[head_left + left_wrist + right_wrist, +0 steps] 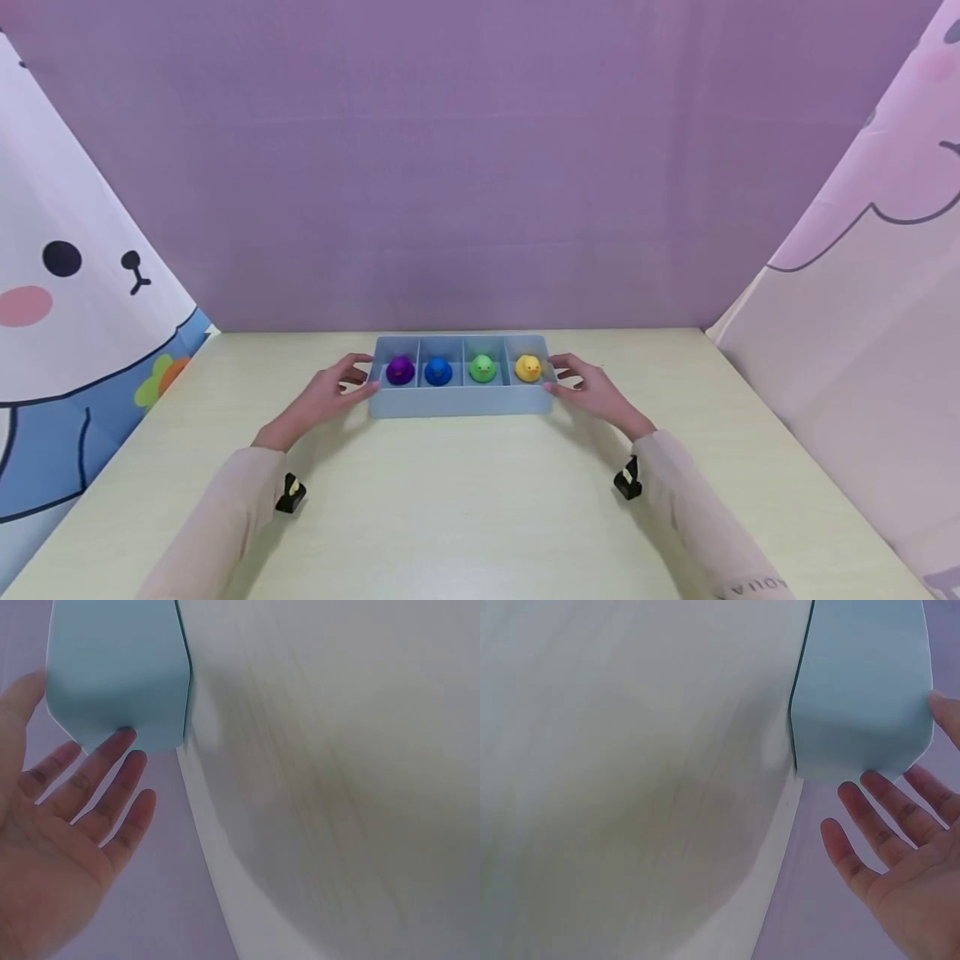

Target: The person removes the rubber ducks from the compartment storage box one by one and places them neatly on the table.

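A pale blue tray (461, 402) with a row of compartments rests on the table near its back edge. From left to right its compartments hold a purple toy duck (401, 370), a blue toy duck (438, 372), a green toy duck (482, 368) and a yellow toy duck (528, 368). At the tray's left end is my left hand (330, 395), thumb and fingertips against the end wall, the fingers spread and fairly straight in the left wrist view. My right hand (596, 392) mirrors it at the right end, its thumb by the rim and its fingers extended.
The pale wooden table (465, 517) ends at a purple cloth backdrop (465, 167). Printed cartoon curtains hang at the left (75, 333) and right (862, 350). A small black device (291, 493) is worn at the left wrist, another device (627, 480) at the right.
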Available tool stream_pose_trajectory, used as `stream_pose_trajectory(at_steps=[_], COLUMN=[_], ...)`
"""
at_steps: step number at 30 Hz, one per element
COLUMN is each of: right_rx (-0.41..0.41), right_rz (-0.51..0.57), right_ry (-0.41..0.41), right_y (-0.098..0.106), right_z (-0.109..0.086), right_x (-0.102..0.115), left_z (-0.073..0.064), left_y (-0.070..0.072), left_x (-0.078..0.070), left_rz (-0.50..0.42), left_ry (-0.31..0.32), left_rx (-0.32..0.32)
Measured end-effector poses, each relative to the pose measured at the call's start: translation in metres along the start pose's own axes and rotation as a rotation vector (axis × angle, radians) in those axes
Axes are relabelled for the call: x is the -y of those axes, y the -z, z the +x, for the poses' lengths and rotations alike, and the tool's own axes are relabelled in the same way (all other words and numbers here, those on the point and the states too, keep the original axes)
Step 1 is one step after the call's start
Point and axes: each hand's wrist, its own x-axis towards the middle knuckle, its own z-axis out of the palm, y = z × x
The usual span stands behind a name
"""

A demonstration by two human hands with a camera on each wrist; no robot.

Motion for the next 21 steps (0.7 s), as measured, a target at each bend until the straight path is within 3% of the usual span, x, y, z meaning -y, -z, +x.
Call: stream_pose_trajectory(at_steps=[4, 21], right_rx=[0.013, 0.018], right_rz=[0.005, 0.024], right_ry=[-0.004, -0.023], right_y=[0.01, 0.022], right_z=[-0.009, -0.016], right_x=[0.016, 0.004], left_z=[0.002, 0.007], left_y=[-0.004, -0.017], left_x=[-0.005, -0.021], left_rz=[-0.006, 0.011], left_ry=[-0.009, -0.008], left_rx=[-0.001, 0.003])
